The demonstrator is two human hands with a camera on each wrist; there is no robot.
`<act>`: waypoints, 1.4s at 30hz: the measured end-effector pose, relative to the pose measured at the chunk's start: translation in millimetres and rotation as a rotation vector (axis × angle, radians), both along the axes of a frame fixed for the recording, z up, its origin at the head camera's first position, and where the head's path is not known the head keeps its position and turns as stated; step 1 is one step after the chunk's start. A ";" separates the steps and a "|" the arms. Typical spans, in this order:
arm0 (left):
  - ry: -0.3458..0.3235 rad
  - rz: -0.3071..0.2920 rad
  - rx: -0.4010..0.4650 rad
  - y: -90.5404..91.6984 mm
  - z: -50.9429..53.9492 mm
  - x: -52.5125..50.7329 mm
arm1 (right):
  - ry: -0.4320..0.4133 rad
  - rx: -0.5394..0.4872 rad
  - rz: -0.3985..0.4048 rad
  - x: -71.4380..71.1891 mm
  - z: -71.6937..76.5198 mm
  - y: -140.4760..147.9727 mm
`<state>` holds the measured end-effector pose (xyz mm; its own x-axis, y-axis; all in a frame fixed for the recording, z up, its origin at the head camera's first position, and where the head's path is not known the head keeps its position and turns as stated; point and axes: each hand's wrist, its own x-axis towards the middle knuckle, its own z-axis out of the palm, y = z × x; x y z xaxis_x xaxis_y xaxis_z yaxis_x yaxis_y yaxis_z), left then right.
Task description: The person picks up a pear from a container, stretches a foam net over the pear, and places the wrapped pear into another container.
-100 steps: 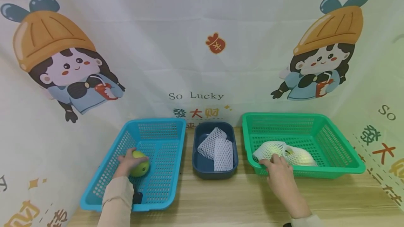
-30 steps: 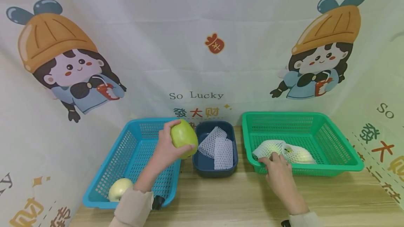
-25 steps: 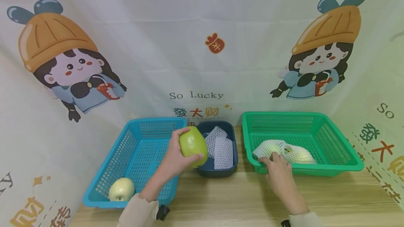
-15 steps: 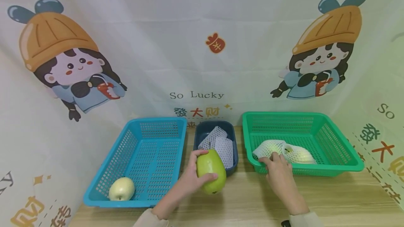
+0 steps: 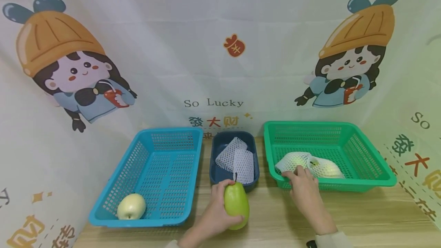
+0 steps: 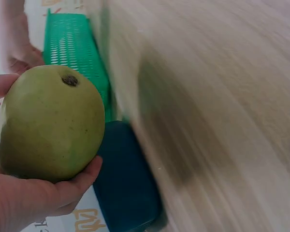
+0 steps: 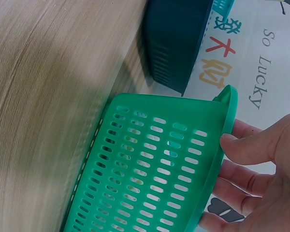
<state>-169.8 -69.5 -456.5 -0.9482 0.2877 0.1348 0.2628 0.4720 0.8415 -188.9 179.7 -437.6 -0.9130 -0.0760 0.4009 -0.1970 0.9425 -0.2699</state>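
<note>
A green pear (image 5: 236,205) with a dark stem stands upright in my left hand (image 5: 217,211), which grips it above the table in front of the navy bin. In the left wrist view, fingers and thumb wrap the pear (image 6: 53,123), its dark blossom end facing the camera. My right hand (image 5: 306,198) is at the front rim of the green basket (image 5: 365,183). The right wrist view shows the thumb (image 7: 249,147) on that rim, with fingers on its other side. Inside lie two fruits in white foam nets (image 5: 293,160), the nearer one partly behind the hand.
A blue basket (image 5: 198,163) on the left holds one pale yellow round fruit (image 5: 131,206) in its near left corner. Between the baskets, the navy bin (image 5: 215,173) contains white foam net sleeves (image 5: 244,165). A printed cloth hangs behind the wooden table (image 5: 268,221).
My left hand has lifted the pear from the blue basket, carried it right past the navy bin and lowered it nearer me, turning it upright. The right hand has stayed put.
</note>
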 end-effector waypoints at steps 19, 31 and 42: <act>0.172 -0.090 -0.141 -5.7 -19.7 8.3 | 0.022 0.003 0.009 2.0 2.0 -2.0; 0.428 -0.196 -0.300 -8.8 -26.2 16.3 | 0.044 0.004 0.014 2.0 -0.8 -0.7; 0.194 -0.174 -0.230 -18.7 -22.6 18.0 | 0.023 0.002 0.015 2.6 0.5 -0.4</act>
<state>-151.8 -88.3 -479.1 -0.8454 0.4865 0.2203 0.5005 0.5778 0.6447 -186.3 179.4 -437.1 -0.9021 -0.0902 0.4220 -0.2172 0.9400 -0.2633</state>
